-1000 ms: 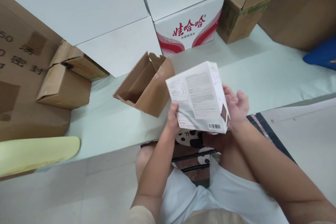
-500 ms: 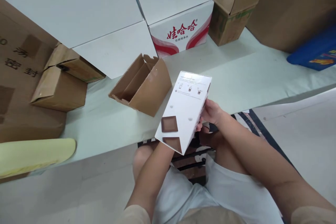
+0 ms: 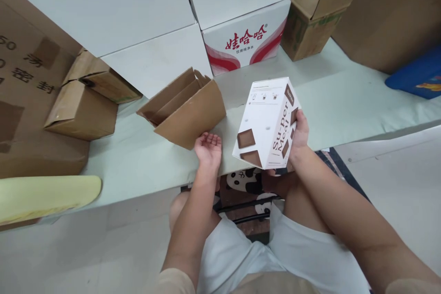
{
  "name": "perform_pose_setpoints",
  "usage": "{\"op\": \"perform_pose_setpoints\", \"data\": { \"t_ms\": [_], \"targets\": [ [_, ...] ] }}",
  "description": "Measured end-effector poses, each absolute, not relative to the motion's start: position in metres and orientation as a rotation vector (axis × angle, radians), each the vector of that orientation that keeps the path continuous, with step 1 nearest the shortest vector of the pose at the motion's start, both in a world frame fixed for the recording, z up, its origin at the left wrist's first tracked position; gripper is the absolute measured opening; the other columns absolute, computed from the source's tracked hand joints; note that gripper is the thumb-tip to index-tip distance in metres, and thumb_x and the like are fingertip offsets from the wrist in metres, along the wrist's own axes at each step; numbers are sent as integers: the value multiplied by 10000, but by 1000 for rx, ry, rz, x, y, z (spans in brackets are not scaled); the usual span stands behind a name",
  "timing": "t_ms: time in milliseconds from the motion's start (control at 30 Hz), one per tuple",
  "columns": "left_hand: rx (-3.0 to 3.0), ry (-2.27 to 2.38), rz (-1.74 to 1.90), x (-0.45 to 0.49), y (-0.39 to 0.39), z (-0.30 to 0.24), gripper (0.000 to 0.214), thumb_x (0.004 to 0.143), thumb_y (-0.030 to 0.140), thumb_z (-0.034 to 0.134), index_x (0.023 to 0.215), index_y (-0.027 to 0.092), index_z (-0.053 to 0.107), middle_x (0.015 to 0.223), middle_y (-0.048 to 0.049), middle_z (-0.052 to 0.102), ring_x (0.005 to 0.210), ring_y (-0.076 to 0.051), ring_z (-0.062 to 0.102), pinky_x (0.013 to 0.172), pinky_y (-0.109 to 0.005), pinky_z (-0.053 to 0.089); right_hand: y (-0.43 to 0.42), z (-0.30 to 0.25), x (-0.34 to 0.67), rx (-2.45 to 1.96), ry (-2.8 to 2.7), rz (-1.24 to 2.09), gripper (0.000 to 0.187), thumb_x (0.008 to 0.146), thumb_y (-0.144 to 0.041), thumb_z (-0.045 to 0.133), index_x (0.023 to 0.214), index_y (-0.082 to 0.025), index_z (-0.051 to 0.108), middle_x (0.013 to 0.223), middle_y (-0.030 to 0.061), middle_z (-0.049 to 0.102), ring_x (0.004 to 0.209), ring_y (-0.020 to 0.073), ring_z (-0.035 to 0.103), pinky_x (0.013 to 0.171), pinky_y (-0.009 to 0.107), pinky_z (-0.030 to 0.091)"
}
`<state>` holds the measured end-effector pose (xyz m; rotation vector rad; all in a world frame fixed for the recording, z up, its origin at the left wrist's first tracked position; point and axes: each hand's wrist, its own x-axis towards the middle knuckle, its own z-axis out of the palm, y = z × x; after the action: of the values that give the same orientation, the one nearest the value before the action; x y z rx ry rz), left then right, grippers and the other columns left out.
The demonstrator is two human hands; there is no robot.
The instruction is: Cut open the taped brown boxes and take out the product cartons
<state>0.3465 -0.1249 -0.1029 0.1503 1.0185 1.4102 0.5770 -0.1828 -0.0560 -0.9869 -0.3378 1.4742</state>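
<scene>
A white carton (image 3: 267,121) with brown squares and brown lettering on its side is tilted in the air above the table's near edge. My right hand (image 3: 299,140) grips it alone, from its right side and underneath. My left hand (image 3: 207,149) is off the carton, palm up with fingers loosely curled and nothing in it. It hovers just below the near wall of a brown cardboard divider box (image 3: 186,110) that lies open on the pale green table (image 3: 144,161).
White boxes (image 3: 148,62) and a red-and-white printed case (image 3: 246,41) are stacked at the back. Brown cartons stand at left (image 3: 82,110) and back right (image 3: 312,16). A blue bag (image 3: 418,78) lies far right, a yellow pad (image 3: 44,197) at the near left edge.
My left hand let go of the white carton and moved left toward the divider box. My right hand turned the carton, so its lettered side now faces me, and lifted it rightward.
</scene>
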Motion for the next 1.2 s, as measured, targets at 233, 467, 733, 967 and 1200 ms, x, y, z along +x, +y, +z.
{"op": "perform_pose_setpoints", "data": {
  "t_ms": [233, 467, 733, 967, 1200],
  "targets": [
    [-64, 1072, 1524, 330, -118, -93, 68, 782, 187, 483, 720, 211, 495, 636, 7, 535, 584, -105, 573, 660, -236, 500, -186, -54, 576, -953, -358, 1523, 736, 716, -804, 610, 1219, -271, 671, 1154, 98, 769, 1325, 416, 623, 1011, 641, 556],
    [-25, 1139, 1558, 324, -109, -80, 87, 851, 217, 439, 827, 214, 522, 635, 28, 497, 529, -97, 524, 600, -230, 449, -181, -63, 569, -901, -380, 1645, 689, 678, -784, 669, 1115, -251, 662, 1040, 107, 780, 1273, 424, 650, 1018, 675, 549],
    [929, 1059, 1231, 326, -147, -79, 505, 728, 469, 826, 1164, 283, 653, 1176, -50, 664, 1018, -207, 677, 747, -281, 536, -178, -74, 551, -1151, -388, 1484, 563, 699, -576, 817, 1122, -292, 576, 1013, 29, 736, 987, 282, 707, 875, 506, 626],
    [903, 940, 831, 331, -192, -77, 826, 658, 350, 939, 1393, 259, 573, 1263, -98, 739, 1157, -314, 686, 1002, -418, 518, -196, -69, 542, -1160, -492, 1487, 557, 790, -584, 729, 1252, -312, 581, 1200, 42, 733, 1116, 296, 701, 1008, 524, 609],
    [748, 920, 1090, 346, -210, -71, 516, 785, 390, 845, 1235, 221, 659, 1235, -88, 760, 1196, -308, 688, 1105, -446, 473, -245, -69, 545, -1271, -912, 1520, 977, 783, -566, 758, 1622, -462, 269, 1598, -8, 522, 1400, 302, 575, 1120, 578, 545]
  ]
}}
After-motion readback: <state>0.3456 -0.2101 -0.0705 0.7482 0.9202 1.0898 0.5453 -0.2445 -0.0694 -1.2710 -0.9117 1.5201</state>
